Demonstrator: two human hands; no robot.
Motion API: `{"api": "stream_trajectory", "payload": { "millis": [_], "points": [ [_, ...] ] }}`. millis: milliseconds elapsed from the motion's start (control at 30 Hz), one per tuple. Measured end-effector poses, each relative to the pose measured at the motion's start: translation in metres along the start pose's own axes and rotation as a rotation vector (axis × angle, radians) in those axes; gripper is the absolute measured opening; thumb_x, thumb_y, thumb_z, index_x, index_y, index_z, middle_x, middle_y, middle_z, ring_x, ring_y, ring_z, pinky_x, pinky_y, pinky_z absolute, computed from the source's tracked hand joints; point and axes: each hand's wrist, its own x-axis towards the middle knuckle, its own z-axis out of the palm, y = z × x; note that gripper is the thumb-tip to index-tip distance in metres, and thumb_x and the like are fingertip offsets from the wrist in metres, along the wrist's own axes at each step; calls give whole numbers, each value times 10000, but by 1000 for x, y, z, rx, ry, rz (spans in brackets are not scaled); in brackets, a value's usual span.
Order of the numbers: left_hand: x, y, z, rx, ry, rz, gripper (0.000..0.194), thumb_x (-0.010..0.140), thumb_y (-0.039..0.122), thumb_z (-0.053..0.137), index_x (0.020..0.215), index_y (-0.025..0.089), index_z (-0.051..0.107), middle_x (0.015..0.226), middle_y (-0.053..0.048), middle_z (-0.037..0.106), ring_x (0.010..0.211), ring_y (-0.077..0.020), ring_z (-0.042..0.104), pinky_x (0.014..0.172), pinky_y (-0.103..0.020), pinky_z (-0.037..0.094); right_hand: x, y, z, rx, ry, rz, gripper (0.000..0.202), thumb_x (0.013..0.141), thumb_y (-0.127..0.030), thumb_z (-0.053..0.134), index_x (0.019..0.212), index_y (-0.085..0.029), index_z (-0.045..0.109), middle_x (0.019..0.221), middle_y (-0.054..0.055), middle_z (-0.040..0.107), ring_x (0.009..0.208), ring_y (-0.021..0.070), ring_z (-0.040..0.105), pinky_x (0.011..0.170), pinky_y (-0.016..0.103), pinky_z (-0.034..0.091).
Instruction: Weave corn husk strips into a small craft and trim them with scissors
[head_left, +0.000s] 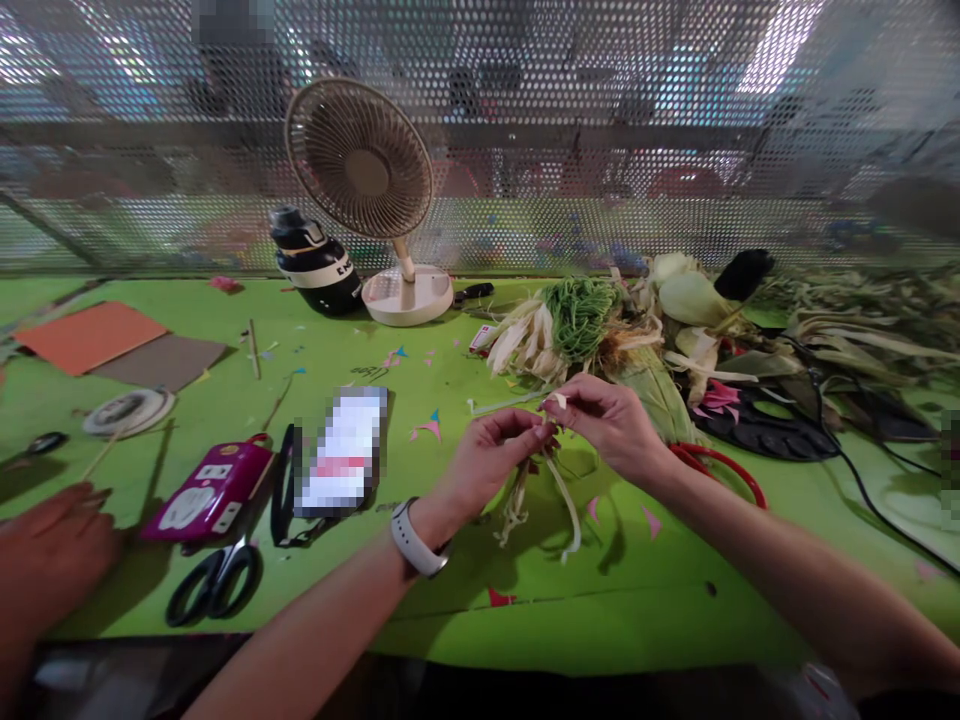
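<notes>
Above the green tabletop, my left hand point(484, 460), with a white band on its wrist, pinches a small bundle of pale corn husk strips point(568, 500). Their loose ends dangle below the fingers. Close against it, my right hand point(619, 430) has thumb and fingers closed on a small whitish piece of husk point(558, 400) at the top of that bundle. The fingers partly hide where the strips meet. Just behind my hands lie a fan of dried corn husks point(525, 335) and a bunch of green strands point(581, 315).
Another person's hand point(56, 550) is at the left, near a tape roll point(129, 410). Black scissors point(214, 585), a purple case point(210, 490) and a phone point(346, 450) lie left of me. A fan point(409, 300) and bottle point(319, 265) stand behind; red handles point(724, 465) lie right.
</notes>
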Motion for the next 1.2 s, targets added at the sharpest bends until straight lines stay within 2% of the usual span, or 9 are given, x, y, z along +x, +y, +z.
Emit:
{"api": "stream_trajectory", "payload": {
  "millis": [200, 333, 533, 733, 867, 1033, 1200],
  "points": [
    [-1, 0, 0, -24, -99, -30, 320, 679, 418, 750, 773, 152, 601, 719, -30, 695, 631, -135, 655, 569, -232, 495, -2, -2, 3, 73, 44, 48, 245, 787, -411, 652, 743, -171, 656, 709, 9, 590, 678, 133, 545, 622, 267, 429],
    [1, 0, -1, -40, -83, 1, 308, 685, 396, 753, 770, 149, 591, 703, -20, 690, 549, -103, 627, 491, -193, 443, -2, -4, 3, 149, 51, 90, 249, 776, -409, 666, 716, -170, 629, 668, -15, 566, 624, 107, 504, 583, 249, 407],
    [4, -2, -3, -54, -108, 27, 275, 712, 368, 738, 831, 143, 635, 709, -25, 696, 563, -86, 598, 579, -208, 465, -3, -5, 3, 214, 50, 76, 203, 781, -359, 667, 715, -173, 616, 665, -22, 544, 621, 98, 484, 581, 247, 395],
    [1, 1, -3, -31, -104, 36, 252, 722, 353, 733, 792, 147, 607, 706, -17, 681, 597, -85, 598, 570, -190, 449, -4, -9, 4, 186, 95, 46, 194, 780, -349, 667, 715, -173, 623, 670, -21, 530, 637, 102, 476, 591, 252, 388],
    [1, 2, -5, -89, -114, -56, 273, 702, 345, 751, 817, 159, 587, 695, 13, 653, 581, -70, 588, 535, -167, 447, -2, -8, 4, 179, 120, 63, 231, 766, -380, 674, 698, -166, 619, 648, -23, 518, 618, 99, 460, 573, 250, 379],
    [3, 4, -7, -94, -119, -152, 247, 717, 332, 738, 803, 151, 596, 698, 17, 635, 518, -37, 527, 425, -128, 344, 0, -5, 5, 197, 135, 41, 193, 749, -342, 694, 693, -163, 646, 643, -25, 529, 622, 98, 465, 585, 253, 379],
    [3, 0, -7, -75, -90, -50, 235, 711, 331, 742, 769, 149, 606, 659, 27, 617, 510, -25, 479, 494, -133, 384, 1, -1, 6, 250, 141, 126, 219, 732, -364, 702, 675, -164, 637, 617, -26, 536, 593, 94, 464, 555, 242, 374]
  ]
}}
